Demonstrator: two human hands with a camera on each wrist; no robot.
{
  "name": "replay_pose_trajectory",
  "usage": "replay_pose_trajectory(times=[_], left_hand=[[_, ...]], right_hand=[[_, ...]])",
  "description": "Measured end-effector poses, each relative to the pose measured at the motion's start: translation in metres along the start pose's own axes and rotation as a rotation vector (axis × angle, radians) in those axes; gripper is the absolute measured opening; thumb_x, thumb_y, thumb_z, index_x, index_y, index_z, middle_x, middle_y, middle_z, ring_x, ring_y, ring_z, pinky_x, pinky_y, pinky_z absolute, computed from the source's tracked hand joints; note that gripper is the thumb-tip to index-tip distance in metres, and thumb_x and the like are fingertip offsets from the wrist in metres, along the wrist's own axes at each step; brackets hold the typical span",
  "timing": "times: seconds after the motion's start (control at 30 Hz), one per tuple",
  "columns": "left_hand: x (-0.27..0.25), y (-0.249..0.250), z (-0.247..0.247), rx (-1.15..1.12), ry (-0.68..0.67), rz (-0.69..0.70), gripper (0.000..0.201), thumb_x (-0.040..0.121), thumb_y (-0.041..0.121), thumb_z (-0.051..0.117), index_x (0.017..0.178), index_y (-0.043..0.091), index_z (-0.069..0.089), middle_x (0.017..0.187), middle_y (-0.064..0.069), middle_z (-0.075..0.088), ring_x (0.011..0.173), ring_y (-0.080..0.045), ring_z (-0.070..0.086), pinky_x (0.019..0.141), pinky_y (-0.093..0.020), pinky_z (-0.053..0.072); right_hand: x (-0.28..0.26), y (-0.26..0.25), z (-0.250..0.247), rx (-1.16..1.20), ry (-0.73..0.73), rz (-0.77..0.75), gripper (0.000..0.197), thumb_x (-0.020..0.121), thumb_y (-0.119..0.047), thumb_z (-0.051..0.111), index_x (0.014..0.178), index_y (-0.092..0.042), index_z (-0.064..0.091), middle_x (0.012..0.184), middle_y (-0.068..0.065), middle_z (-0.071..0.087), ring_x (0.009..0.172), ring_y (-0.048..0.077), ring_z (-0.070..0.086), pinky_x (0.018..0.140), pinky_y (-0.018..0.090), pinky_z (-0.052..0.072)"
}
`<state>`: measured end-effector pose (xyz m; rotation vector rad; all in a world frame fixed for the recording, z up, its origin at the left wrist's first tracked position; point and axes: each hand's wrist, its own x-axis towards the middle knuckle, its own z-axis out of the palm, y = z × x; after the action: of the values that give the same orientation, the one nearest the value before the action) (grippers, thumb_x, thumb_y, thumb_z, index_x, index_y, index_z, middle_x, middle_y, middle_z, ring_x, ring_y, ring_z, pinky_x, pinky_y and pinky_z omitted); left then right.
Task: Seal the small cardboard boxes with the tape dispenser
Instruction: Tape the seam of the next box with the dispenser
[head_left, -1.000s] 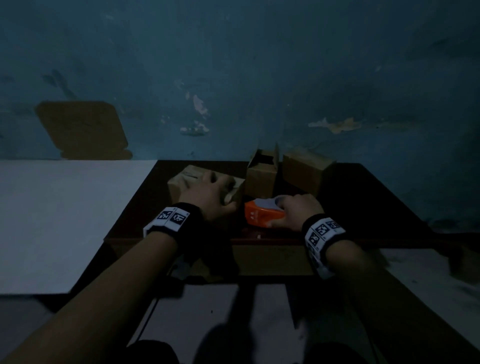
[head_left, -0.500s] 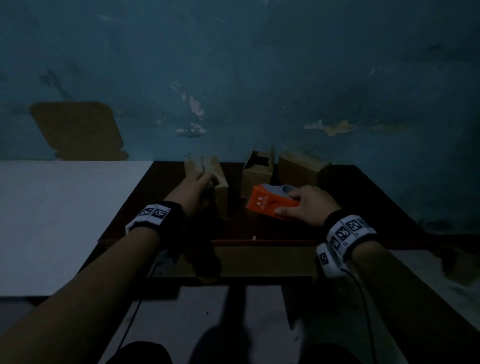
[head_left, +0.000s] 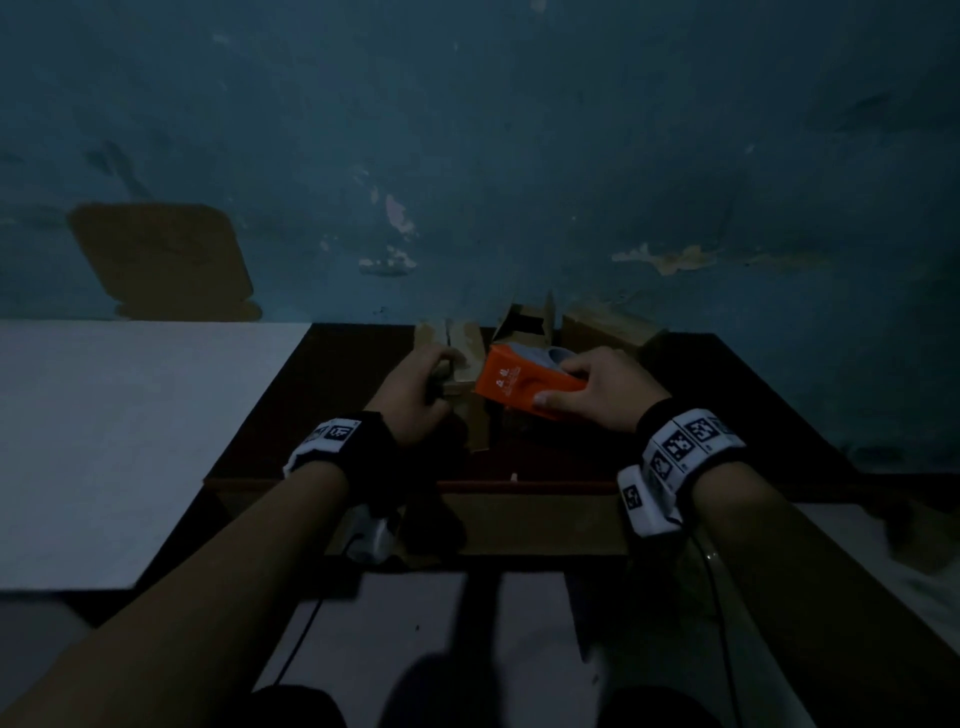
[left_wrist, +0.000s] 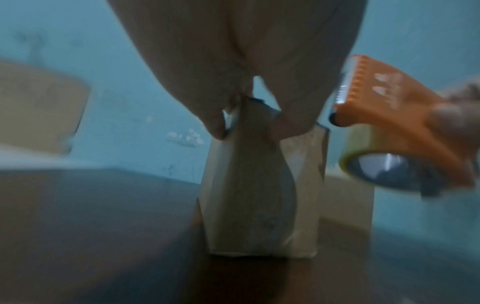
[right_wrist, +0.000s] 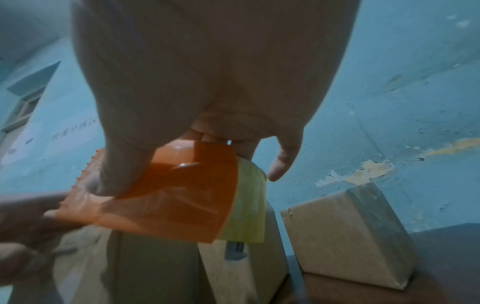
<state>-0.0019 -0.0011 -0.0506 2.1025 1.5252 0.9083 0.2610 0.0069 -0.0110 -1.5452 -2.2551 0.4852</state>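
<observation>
**Risk of a misaligned seal on the upright box**

Dim blue wall, dark table (head_left: 322, 395). Left hand (head_left: 415, 400) grips the top of an upright cardboard box (head_left: 462, 374), fingers curled over the upper edge. Right hand (head_left: 602, 395) holds the orange tape dispenser (head_left: 524, 384) lifted just beside that box, thumb and fingers clamped on its body. An open box (head_left: 524, 325) and a closed box (head_left: 608, 330) stand behind.

Likely faults: the tall box tips under pressure; left fingers sit close to the serrated blade (left_wrist: 342, 86); tape lands skewed or wrinkles.
</observation>
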Motion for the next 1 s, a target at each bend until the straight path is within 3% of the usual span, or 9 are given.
replay_pose_trajectory(times=[0.07,0.23,0.3,0.4,0.47,0.57,0.7,0.87,1.0], left_hand=[[-0.002,0.003,-0.002,-0.204,0.049,-0.048,0.043,0.094,0.012,0.054,0.131,0.034,0.048,0.134,0.009,0.046,0.114,-0.007,0.051,0.086,-0.024,0.05],[-0.002,0.032,-0.021,-0.54,0.178,0.001,0.028,0.101,0.014,0.044,0.124,0.017,0.059,0.111,0.0,0.066,0.103,-0.004,0.063,0.093,-0.024,0.049],[-0.002,0.042,-0.025,-0.568,0.148,0.02,0.021,0.1,0.016,0.048,0.112,0.015,0.065,0.095,0.004,0.069,0.083,0.003,0.066,0.079,-0.019,0.053],[-0.005,0.042,-0.028,-0.617,0.112,-0.004,0.019,0.098,0.023,0.052,0.09,0.022,0.07,0.081,-0.002,0.068,0.077,-0.013,0.063,0.076,-0.028,0.051],[-0.008,0.039,-0.029,-0.655,0.08,-0.006,0.021,0.098,0.026,0.052,0.09,0.017,0.069,0.081,-0.014,0.062,0.072,-0.021,0.06,0.068,-0.032,0.054],[-0.014,0.039,-0.031,-0.699,0.073,-0.033,0.023,0.099,0.024,0.051,0.096,0.006,0.065,0.067,0.004,0.066,0.06,-0.011,0.063,0.055,-0.028,0.053],[-0.013,0.033,-0.032,-0.594,0.12,-0.017,0.02,0.096,0.022,0.056,0.084,0.008,0.065,0.067,0.009,0.067,0.06,-0.005,0.063,0.055,-0.022,0.051],[-0.011,0.034,-0.032,-0.534,0.21,-0.082,0.028,0.095,0.016,0.057,0.068,0.015,0.064,0.065,0.005,0.064,0.062,-0.008,0.058,0.062,-0.022,0.047],[-0.011,0.033,-0.031,-0.554,0.204,-0.197,0.027,0.095,0.018,0.057,0.078,0.001,0.068,0.065,-0.003,0.064,0.056,-0.011,0.055,0.053,-0.02,0.041]], right_hand=[[-0.001,0.0,-0.003,0.067,0.003,-0.017,0.042,0.074,-0.058,0.071,0.101,-0.027,0.072,0.09,-0.008,0.07,0.08,0.009,0.066,0.078,0.037,0.057],[-0.003,-0.013,-0.018,0.236,-0.011,-0.092,0.041,0.071,-0.053,0.073,0.097,-0.022,0.073,0.089,-0.005,0.073,0.081,0.011,0.07,0.081,0.038,0.057],[-0.003,-0.021,-0.023,0.251,-0.026,-0.135,0.046,0.068,-0.056,0.071,0.098,-0.022,0.073,0.089,-0.006,0.073,0.079,0.009,0.07,0.079,0.034,0.057],[-0.003,-0.033,-0.03,0.252,-0.052,-0.166,0.04,0.072,-0.048,0.073,0.1,-0.02,0.073,0.09,-0.006,0.073,0.078,0.006,0.069,0.074,0.026,0.055],[-0.003,-0.038,-0.033,0.241,-0.051,-0.172,0.035,0.075,-0.043,0.075,0.101,-0.019,0.074,0.09,-0.006,0.073,0.078,0.005,0.068,0.072,0.023,0.054],[-0.001,-0.041,-0.034,0.229,-0.072,-0.173,0.034,0.074,-0.042,0.076,0.099,-0.019,0.074,0.086,-0.007,0.072,0.072,0.003,0.068,0.065,0.019,0.053],[0.0,-0.045,-0.036,0.187,-0.122,-0.165,0.037,0.07,-0.049,0.076,0.098,-0.024,0.074,0.086,-0.007,0.073,0.073,0.004,0.069,0.067,0.023,0.055],[0.005,-0.05,-0.039,0.154,-0.127,-0.148,0.032,0.075,-0.048,0.074,0.097,-0.026,0.072,0.083,-0.012,0.07,0.069,0.0,0.066,0.059,0.013,0.047],[0.013,-0.051,-0.037,0.159,-0.091,-0.128,0.037,0.074,-0.057,0.07,0.084,-0.021,0.074,0.07,-0.01,0.069,0.057,0.0,0.063,0.053,0.012,0.043]])
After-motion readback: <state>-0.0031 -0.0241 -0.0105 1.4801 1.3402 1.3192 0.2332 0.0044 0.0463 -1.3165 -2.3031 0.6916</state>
